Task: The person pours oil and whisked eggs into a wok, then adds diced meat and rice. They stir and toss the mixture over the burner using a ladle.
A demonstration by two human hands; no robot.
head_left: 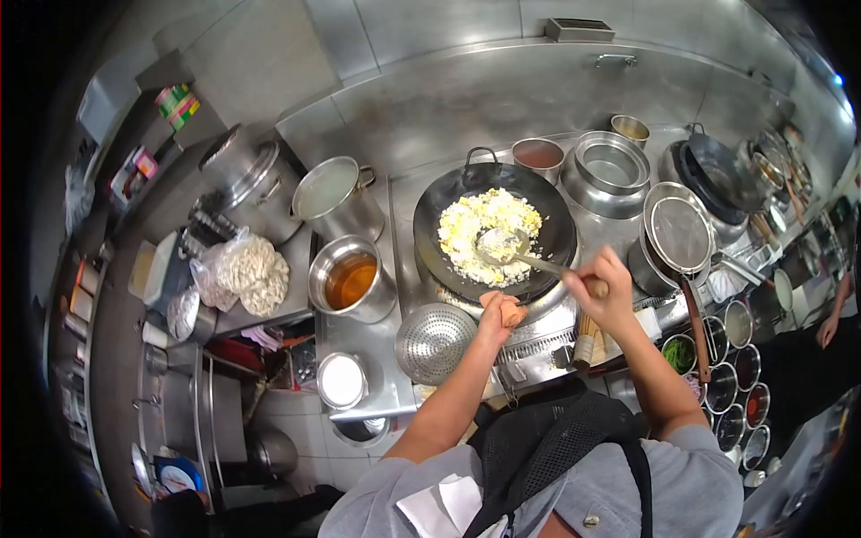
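Observation:
A black wok (435, 202) on the stove holds rice mixed with yellow egg (489, 211). My right hand (605, 289) is closed round the end of a long-handled metal ladle (543, 264), whose bowl rests in the rice near the wok's middle. At the wok's near edge, my left hand (495, 316) grips an orange-pink cloth (513, 314) against the rim. A round perforated strainer (436, 342) lies to the left of my left hand. Below my right hand, a bamboo brush (585, 348) stands by the stove's front edge.
Left of the wok are a pot of amber liquid (350, 280), a tall pot (334, 195) and a white container (342, 381). To the right, a mesh strainer (679, 233) rests over a pot, near several ingredient bowls (747, 366). Another person's hand (826, 333) shows at far right.

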